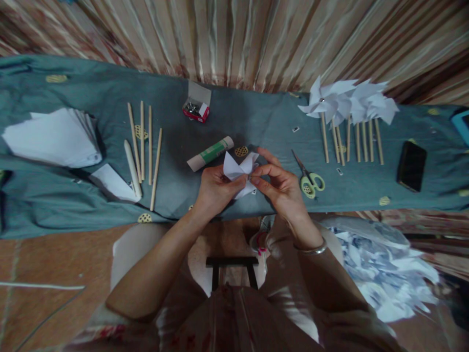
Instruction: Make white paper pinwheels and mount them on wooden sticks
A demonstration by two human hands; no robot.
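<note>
Near the table's front edge I hold a white paper pinwheel (236,167) with its blades folded up. My left hand (219,188) grips it from the left, thumb near its middle. From the other side my right hand (281,188) pinches at the pinwheel's centre with thumb and fingertips; a tiny item there is too small to make out. Just behind lies a green and white glue stick (210,153). To the right of my right hand rest scissors (309,181) with light green handles. A small red box (197,103) of metal pins stands open farther back.
Several wooden sticks (150,144) and a stack of white paper (53,139) lie on the left. Finished pinwheels (348,100) on sticks lie at the back right, with a black phone (412,166) beyond them. A bag of paper scraps (384,269) sits below the table.
</note>
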